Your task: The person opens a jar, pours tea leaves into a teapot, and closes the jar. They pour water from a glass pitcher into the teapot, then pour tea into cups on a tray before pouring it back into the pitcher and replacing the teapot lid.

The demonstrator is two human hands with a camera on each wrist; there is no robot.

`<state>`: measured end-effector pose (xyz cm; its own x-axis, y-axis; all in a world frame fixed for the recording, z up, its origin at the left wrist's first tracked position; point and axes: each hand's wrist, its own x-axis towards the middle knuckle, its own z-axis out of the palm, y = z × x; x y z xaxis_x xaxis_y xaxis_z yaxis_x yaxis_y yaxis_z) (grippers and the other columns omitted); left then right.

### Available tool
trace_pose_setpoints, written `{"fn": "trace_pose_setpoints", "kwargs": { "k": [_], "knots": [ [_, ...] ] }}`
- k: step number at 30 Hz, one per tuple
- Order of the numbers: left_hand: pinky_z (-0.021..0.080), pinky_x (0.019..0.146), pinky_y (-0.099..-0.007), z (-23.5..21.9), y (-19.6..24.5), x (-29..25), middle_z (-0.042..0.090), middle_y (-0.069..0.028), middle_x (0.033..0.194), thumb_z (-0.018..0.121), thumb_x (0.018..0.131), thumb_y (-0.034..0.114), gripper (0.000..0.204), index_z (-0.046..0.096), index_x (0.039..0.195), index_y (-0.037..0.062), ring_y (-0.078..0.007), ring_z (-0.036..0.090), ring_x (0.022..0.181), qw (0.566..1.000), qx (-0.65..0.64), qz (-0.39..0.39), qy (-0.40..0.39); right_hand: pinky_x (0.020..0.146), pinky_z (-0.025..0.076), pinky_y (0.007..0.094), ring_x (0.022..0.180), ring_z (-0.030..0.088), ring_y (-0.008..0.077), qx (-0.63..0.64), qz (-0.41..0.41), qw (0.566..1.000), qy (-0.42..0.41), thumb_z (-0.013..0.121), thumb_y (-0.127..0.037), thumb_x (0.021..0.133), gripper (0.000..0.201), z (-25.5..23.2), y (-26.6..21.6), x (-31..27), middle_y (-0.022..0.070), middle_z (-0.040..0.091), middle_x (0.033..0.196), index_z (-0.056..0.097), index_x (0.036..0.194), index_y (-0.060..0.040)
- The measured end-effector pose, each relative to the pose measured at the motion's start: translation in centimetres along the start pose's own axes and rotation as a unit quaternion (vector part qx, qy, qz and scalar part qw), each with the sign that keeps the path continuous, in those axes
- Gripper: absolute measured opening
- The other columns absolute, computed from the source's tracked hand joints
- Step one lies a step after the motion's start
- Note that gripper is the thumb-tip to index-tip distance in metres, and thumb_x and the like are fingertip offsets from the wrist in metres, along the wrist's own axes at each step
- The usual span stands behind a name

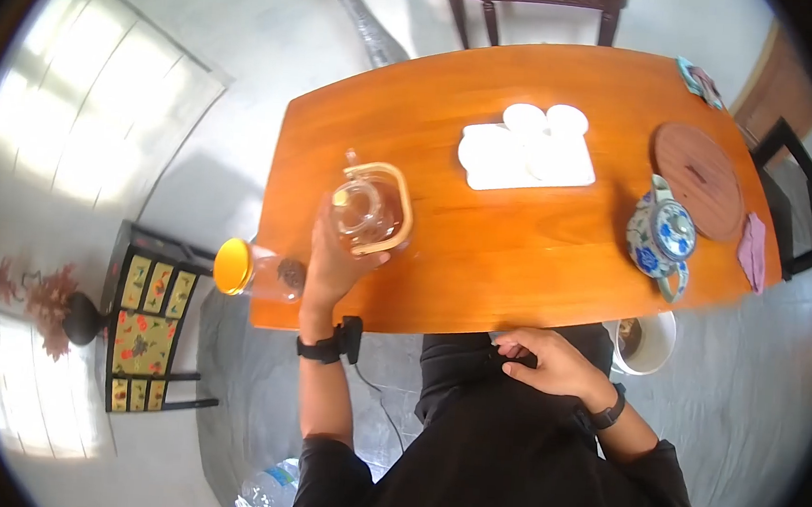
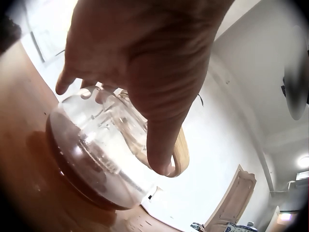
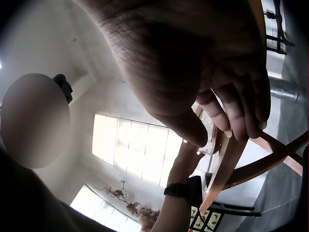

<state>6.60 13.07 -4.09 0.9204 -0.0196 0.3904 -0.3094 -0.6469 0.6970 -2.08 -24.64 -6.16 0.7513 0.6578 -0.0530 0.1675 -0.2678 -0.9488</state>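
Glass teapot (image 1: 380, 219) sits near the left end of the wooden table (image 1: 500, 251); the step in hand appears to be gripping it, and the next move probably calls for a secure, level hold on slick glass. It lies right against the left hand (image 1: 330, 258), whose fingers and thumb clasp its upper body, thumb tip by the pale handle (image 1: 407, 208). The right hand (image 1: 549, 362), loosely curled near the table edge, holds nothing visible
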Motion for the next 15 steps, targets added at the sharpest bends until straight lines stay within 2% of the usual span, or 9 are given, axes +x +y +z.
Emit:
{"fn": "trace_pose_setpoints", "kwargs": {
  "k": [2, 4, 6, 7, 9, 10, 12, 13, 15],
  "knots": [
    [0.041, 0.112, -0.0438, 0.5, 0.3, -0.3, 0.047, -0.0217, 0.143, 0.097, 0.059, 0.011, 0.117, 0.027, 0.152, -0.0039, -0.0374, 0.050, 0.132, 0.992, -0.108, -0.063, 0.018, 0.074, 0.056, 0.0327, 0.091, 0.070, 0.0206, 0.048, -0.009, 0.998, 0.028, 0.072, -0.011, 0.089, 0.033, -0.7, 0.2, -0.3, 0.0110, 0.071, 0.101, 0.063, 0.120, -0.0014],
    [0.040, 0.114, -0.0414, 0.8, 2.1, -1.4, 0.043, -0.0206, 0.146, 0.095, 0.062, 0.007, 0.113, 0.027, 0.152, -0.0038, -0.0366, 0.045, 0.137, 0.987, -0.144, -0.068, 0.033, 0.069, 0.055, 0.0299, 0.082, 0.069, 0.0170, 0.044, -0.014, 0.997, 0.064, 0.071, -0.008, 0.090, 0.030, -1.5, -0.1, -1.1, 0.0088, 0.071, 0.097, 0.063, 0.119, -0.0013],
    [0.040, 0.113, -0.0416, -0.6, 4.4, -3.2, 0.039, -0.0199, 0.150, 0.091, 0.066, 0.003, 0.107, 0.028, 0.153, -0.0030, -0.0350, 0.044, 0.138, 0.984, 0.156, -0.035, 0.080, 0.063, 0.052, 0.0266, 0.073, 0.065, 0.0122, 0.071, 0.008, 0.993, 0.089, 0.070, -0.006, 0.091, 0.028, -1.9, -0.6, -1.4, 0.0055, 0.069, 0.091, 0.064, 0.118, -0.0012],
    [0.040, 0.113, -0.0416, -1.3, 5.1, -4.6, 0.039, -0.0199, 0.150, 0.091, 0.066, 0.003, 0.107, 0.028, 0.153, -0.0030, -0.0350, 0.044, 0.138, 0.983, 0.161, -0.038, 0.084, 0.060, 0.049, 0.0241, 0.068, 0.060, 0.0085, 0.085, 0.002, 0.992, 0.097, 0.070, -0.004, 0.090, 0.026, -1.9, -0.7, -1.5, 0.0024, 0.067, 0.086, 0.065, 0.116, -0.0012],
    [0.043, 0.111, -0.0437, -3.1, 6.3, -8.1, 0.040, -0.0180, 0.147, 0.088, 0.070, 0.002, 0.095, 0.035, 0.149, -0.0015, -0.0326, 0.046, 0.135, 0.974, 0.087, -0.008, 0.209, 0.061, 0.049, 0.0240, 0.068, 0.060, 0.0084, 0.071, -0.010, 0.993, 0.091, 0.070, -0.003, 0.090, 0.026, -1.7, -0.3, -2.0, 0.0024, 0.067, 0.085, 0.065, 0.115, -0.0014],
    [0.043, 0.111, -0.0437, -4.0, 6.1, -9.7, 0.040, -0.0180, 0.147, 0.088, 0.070, 0.002, 0.095, 0.035, 0.149, -0.0015, -0.0326, 0.046, 0.135, 0.967, 0.110, -0.021, 0.227, 0.061, 0.049, 0.0239, 0.069, 0.061, 0.0083, 0.056, -0.017, 0.994, 0.093, 0.070, -0.002, 0.090, 0.025, -1.3, -0.1, -2.0, 0.0023, 0.067, 0.085, 0.065, 0.114, -0.0016],
    [0.045, 0.108, -0.0443, -5.4, 4.6, -12.8, 0.042, -0.0161, 0.143, 0.086, 0.073, 0.002, 0.084, 0.040, 0.144, 0.0000, -0.0302, 0.048, 0.131, 0.891, 0.180, -0.009, 0.416, 0.063, 0.049, 0.0235, 0.071, 0.062, 0.0088, 0.057, -0.010, 0.995, 0.075, 0.069, 0.000, 0.089, 0.024, -0.4, 0.5, -1.9, 0.0030, 0.068, 0.085, 0.066, 0.113, -0.0018],
    [0.046, 0.105, -0.0429, -6.1, 4.0, -12.8, 0.043, -0.0147, 0.139, 0.087, 0.074, 0.004, 0.080, 0.042, 0.141, 0.0008, -0.0297, 0.049, 0.128, 0.873, 0.172, -0.042, 0.454, 0.064, 0.050, 0.0235, 0.074, 0.064, 0.0097, 0.068, -0.003, 0.996, 0.061, 0.069, 0.000, 0.089, 0.025, 0.3, 0.9, -1.8, 0.0043, 0.070, 0.087, 0.066, 0.113, -0.0018],
    [0.043, 0.108, -0.0445, -7.7, -0.1, -12.8, 0.040, -0.0166, 0.144, 0.088, 0.076, 0.012, 0.089, 0.035, 0.145, -0.0008, -0.0299, 0.042, 0.136, 0.881, 0.087, -0.131, 0.446, 0.065, 0.051, 0.0236, 0.076, 0.065, 0.0098, 0.070, -0.008, 0.997, 0.020, 0.069, 0.000, 0.088, 0.025, 1.1, 1.2, -1.6, 0.0047, 0.070, 0.087, 0.067, 0.114, -0.0019]
  ]
}}
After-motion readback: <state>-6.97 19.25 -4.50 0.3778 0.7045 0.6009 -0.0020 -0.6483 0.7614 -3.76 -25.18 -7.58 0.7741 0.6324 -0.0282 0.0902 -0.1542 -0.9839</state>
